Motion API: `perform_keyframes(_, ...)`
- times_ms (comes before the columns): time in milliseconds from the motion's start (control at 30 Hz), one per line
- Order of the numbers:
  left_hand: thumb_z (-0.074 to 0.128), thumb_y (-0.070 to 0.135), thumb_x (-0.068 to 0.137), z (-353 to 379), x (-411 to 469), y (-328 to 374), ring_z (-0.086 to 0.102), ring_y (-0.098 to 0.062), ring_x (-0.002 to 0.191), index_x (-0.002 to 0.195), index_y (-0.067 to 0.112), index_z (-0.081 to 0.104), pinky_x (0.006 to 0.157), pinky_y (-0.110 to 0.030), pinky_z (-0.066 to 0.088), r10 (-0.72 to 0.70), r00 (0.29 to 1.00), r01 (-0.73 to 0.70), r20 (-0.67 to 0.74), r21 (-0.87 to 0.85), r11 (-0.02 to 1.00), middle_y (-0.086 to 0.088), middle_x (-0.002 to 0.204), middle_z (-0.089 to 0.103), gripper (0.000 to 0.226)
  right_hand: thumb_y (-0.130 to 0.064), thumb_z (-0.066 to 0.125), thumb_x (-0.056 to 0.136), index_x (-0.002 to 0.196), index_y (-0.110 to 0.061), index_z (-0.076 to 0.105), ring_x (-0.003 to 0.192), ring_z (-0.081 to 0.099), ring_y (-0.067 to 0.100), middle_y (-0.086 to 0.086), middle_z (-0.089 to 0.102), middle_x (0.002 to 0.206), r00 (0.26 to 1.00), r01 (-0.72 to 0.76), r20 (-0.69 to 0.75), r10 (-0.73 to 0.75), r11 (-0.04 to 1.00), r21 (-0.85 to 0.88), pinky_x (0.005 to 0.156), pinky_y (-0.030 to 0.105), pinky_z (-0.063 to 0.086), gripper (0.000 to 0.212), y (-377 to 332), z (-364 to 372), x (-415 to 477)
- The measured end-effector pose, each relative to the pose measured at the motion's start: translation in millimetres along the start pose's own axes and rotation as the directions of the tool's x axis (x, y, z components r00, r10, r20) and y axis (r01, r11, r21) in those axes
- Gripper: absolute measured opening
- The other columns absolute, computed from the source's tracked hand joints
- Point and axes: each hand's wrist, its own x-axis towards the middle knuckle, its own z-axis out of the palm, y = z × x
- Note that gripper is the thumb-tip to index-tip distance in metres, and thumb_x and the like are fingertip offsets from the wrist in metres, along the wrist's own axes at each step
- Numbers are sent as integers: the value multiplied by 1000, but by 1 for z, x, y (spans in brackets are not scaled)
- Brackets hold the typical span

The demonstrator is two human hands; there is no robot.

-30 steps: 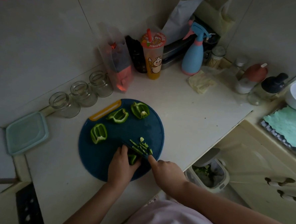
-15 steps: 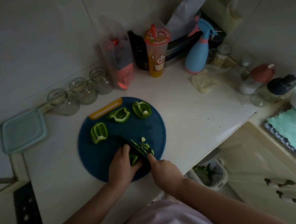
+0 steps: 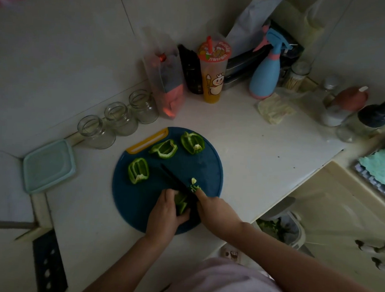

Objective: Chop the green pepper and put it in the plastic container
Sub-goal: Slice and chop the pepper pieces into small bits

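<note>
fingers [image 3: 170,193] of left hand [image 3: 163,214] curl over pepper piece [image 3: 181,204], pinning it on cutting board [image 3: 138,205] for slicing; right hand [image 3: 214,211] grips knife [image 3: 176,181], blade just beside. plastic container [image 3: 48,166] sits well apart.

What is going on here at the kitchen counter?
A person chops green pepper on a round dark blue cutting board. The left hand holds a green pepper piece down; the right hand grips a dark-bladed knife cutting it. A few chopped bits lie by the blade, three larger pepper pieces wait, and the pale green plastic container sits apart, left of the board.
</note>
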Motion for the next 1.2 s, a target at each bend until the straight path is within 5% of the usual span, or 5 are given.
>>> perform_keyframes(333,77,29,71,3,-2,0,56,-24,84,92,10,50,60,-28,40,13,999,-13,-42,11,1000,-5,94,53,39,-24,32,101,112,-13,39,67,48,25,13,59,84,1000,7,-18,-7,1000,1,62,37,44,17,-1,0,-16)
perform_keyframes(533,77,28,72,3,-4,1,55,-26,89,96,7,50,64,-25,37,11,999,-10,-46,24,1000,-8,97,54,42,-15,37,97,113,-15,36,65,50,28,4,44,69,1000,13,5,-12,992,-129,57,37,42,16,2,9,-23)
perform_keyframes(1200,78,23,71,1,-2,1,54,-31,92,94,2,47,68,-30,38,1,1000,-1,-9,5,1000,-14,98,53,44,-6,38,92,122,-15,34,61,46,28,0,35,60,1000,26,7,-25,988,-149,55,35,38,31,0,16,-19)
